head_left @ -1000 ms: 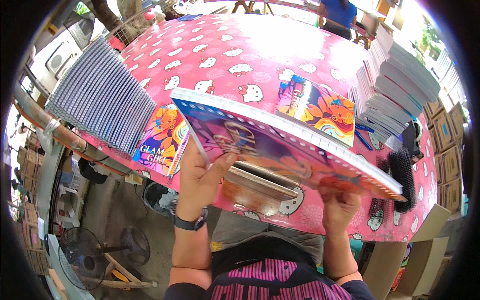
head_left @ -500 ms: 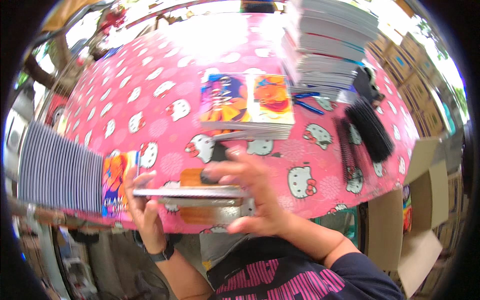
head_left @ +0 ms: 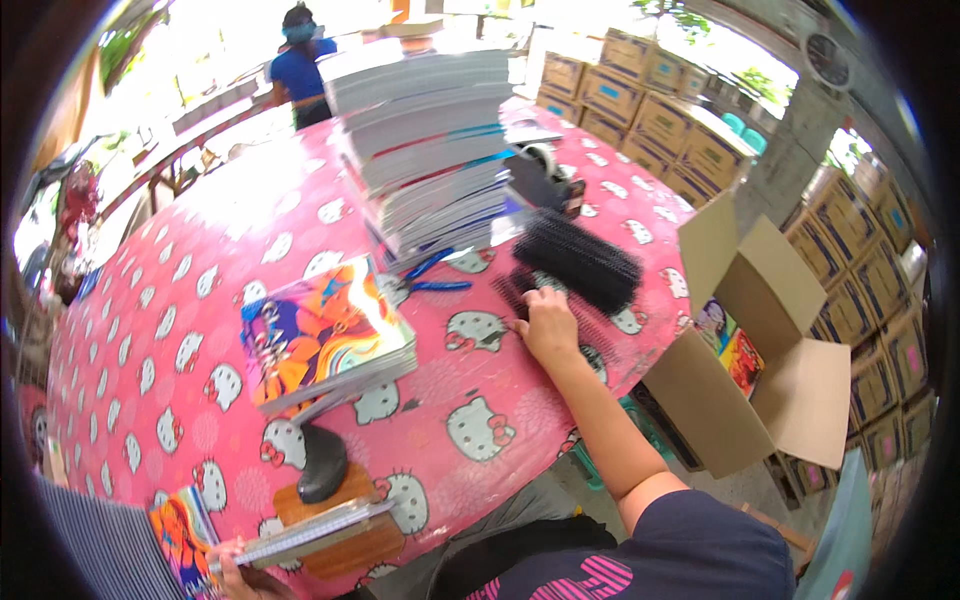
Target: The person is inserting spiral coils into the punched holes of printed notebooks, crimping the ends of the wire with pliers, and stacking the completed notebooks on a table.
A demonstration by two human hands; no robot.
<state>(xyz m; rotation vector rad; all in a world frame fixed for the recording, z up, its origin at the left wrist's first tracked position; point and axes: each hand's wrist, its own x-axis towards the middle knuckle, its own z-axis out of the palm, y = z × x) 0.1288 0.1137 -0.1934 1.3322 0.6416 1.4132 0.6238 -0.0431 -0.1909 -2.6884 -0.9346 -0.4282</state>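
Right now the right hand (head_left: pixel 548 325) lies on a flat row of black binding combs (head_left: pixel 560 310) at the right of the surface (head_left: pixel 200 290), fingers curled onto them, pinching one as far as can be told. Just beyond sits a bristly black pile of combs (head_left: pixel 580 260), thin curved teeth standing out. At the near left edge the left hand (head_left: pixel 240 580) grips a thin stack of pages (head_left: pixel 300 538) edge-on, resting over a brown board (head_left: pixel 350 525) with a black knob (head_left: pixel 322 465). A colourful notebook stack (head_left: pixel 320 340) lies in the middle, blue pliers (head_left: pixel 425 275) behind it, and a tall paper stack (head_left: pixel 430 140) far back. An open carton (head_left: pixel 760 350) stands to the right.
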